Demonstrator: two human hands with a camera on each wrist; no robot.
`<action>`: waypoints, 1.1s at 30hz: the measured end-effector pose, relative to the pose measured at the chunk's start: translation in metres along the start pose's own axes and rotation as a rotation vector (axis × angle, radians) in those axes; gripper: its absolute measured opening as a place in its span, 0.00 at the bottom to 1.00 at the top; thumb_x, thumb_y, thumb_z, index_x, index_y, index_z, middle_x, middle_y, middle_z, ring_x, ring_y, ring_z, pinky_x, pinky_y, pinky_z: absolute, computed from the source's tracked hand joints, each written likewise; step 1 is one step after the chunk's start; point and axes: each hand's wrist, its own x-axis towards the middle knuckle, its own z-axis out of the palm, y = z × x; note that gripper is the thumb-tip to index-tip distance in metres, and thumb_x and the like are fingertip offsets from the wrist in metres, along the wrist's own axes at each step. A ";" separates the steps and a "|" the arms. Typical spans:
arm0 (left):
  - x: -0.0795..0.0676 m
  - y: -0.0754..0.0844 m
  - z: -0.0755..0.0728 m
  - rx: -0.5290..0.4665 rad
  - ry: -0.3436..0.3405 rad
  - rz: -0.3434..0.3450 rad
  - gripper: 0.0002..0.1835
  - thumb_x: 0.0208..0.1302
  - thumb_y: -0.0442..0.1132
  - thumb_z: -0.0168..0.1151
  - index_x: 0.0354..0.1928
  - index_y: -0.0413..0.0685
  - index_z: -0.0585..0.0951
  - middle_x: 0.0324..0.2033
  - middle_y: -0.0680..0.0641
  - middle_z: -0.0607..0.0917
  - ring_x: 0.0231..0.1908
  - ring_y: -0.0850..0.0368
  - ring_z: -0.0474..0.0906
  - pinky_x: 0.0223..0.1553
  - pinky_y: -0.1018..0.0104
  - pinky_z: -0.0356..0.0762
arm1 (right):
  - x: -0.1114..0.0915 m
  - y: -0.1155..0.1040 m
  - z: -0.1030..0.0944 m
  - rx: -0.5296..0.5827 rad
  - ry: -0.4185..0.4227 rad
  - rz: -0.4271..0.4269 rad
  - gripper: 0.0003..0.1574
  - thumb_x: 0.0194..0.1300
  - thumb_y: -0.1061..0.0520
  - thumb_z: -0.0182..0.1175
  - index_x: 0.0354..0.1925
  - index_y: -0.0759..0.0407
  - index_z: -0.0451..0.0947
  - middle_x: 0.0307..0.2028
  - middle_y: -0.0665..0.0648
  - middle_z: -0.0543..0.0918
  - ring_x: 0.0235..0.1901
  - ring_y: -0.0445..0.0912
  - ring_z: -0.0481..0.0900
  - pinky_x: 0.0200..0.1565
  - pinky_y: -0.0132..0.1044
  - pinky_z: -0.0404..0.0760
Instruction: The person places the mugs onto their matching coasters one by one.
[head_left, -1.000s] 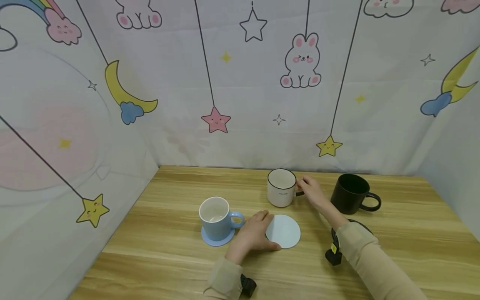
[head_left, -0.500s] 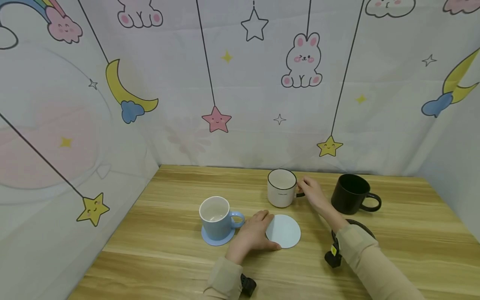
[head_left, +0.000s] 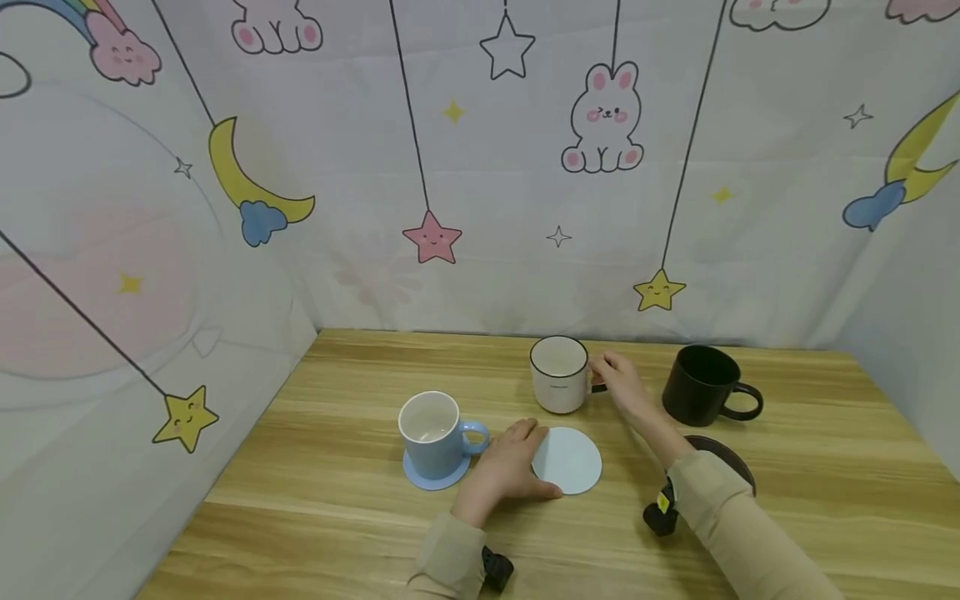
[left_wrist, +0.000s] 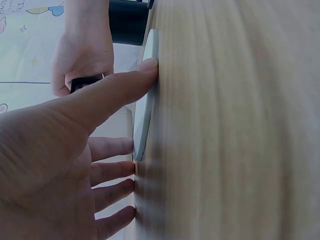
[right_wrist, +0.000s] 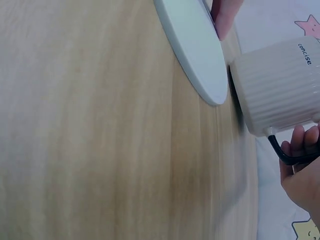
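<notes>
My right hand [head_left: 618,383] grips the black handle of a white mug [head_left: 558,385] with a dark rim. In the right wrist view the mug's ribbed side shows the word "concise", and a dark shadow lies along its base, close over the table. Fingers spread, my left hand [head_left: 510,467] lies beside a pale round coaster [head_left: 570,462]. Its thumb [left_wrist: 132,82] touches the coaster's near edge, and its index finger [head_left: 536,435] reaches the far edge. The coaster is flat on the table, in front of the mug.
To the left a blue mug [head_left: 433,446] stands on a blue coaster [head_left: 435,481]. At the right is a black mug [head_left: 697,387]. A dark round coaster [head_left: 731,458] lies partly under my right sleeve. Behind the wooden table [head_left: 337,533] hangs a printed cloth [head_left: 510,183].
The white mug and my right hand have shifted slightly to the left in the last half second. My left hand and the pale coaster have stayed in place.
</notes>
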 end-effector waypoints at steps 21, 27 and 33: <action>0.001 -0.002 0.004 0.009 -0.002 0.002 0.48 0.46 0.59 0.74 0.68 0.48 0.67 0.69 0.43 0.67 0.70 0.46 0.62 0.64 0.42 0.66 | -0.012 -0.001 0.018 0.212 0.087 -0.094 0.14 0.72 0.62 0.48 0.29 0.69 0.67 0.24 0.50 0.71 0.28 0.41 0.71 0.35 0.31 0.72; 0.000 -0.003 0.004 0.015 -0.011 0.002 0.48 0.47 0.60 0.74 0.69 0.49 0.67 0.69 0.44 0.67 0.70 0.47 0.62 0.65 0.44 0.66 | -0.017 -0.003 0.017 0.272 0.146 -0.071 0.14 0.73 0.62 0.45 0.28 0.66 0.66 0.25 0.50 0.69 0.29 0.41 0.70 0.37 0.32 0.73; 0.000 -0.005 0.004 0.003 -0.009 0.003 0.48 0.47 0.59 0.73 0.69 0.49 0.66 0.69 0.43 0.66 0.70 0.46 0.61 0.65 0.42 0.65 | -0.021 -0.007 0.018 0.362 0.229 -0.051 0.18 0.72 0.63 0.46 0.23 0.61 0.61 0.23 0.51 0.67 0.28 0.42 0.70 0.37 0.32 0.74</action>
